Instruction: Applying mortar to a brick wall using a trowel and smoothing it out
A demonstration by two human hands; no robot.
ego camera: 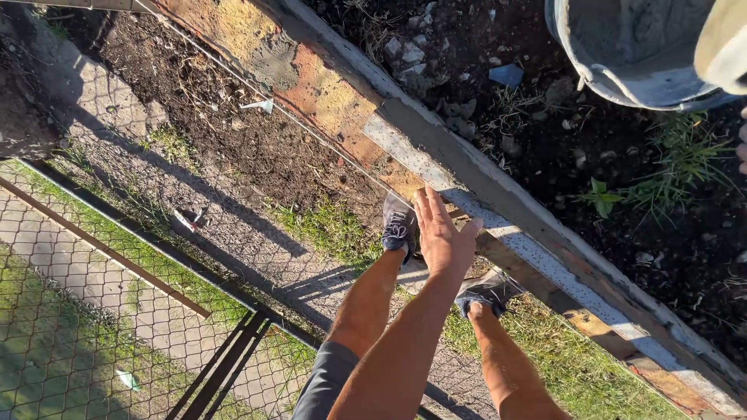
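My left hand (440, 233) is stretched out flat with the fingers straight and together, its back toward the camera. It holds nothing and hovers beside the near edge of a low brick wall (334, 101). A grey mortar bed (467, 183) runs along the top of the wall. Only a few fingertips of my right hand (741, 148) show at the right edge of the frame, and their grip is hidden. Below the left hand are my two grey shoes (398, 225) on the grass.
A grey bucket (622, 74) smeared with mortar sits on dark soil at the top right. A taut string line (257, 97) runs along the wall. A chain-link fence (93, 311) with dark metal bars stands at the lower left. Stones and weeds lie beyond the wall.
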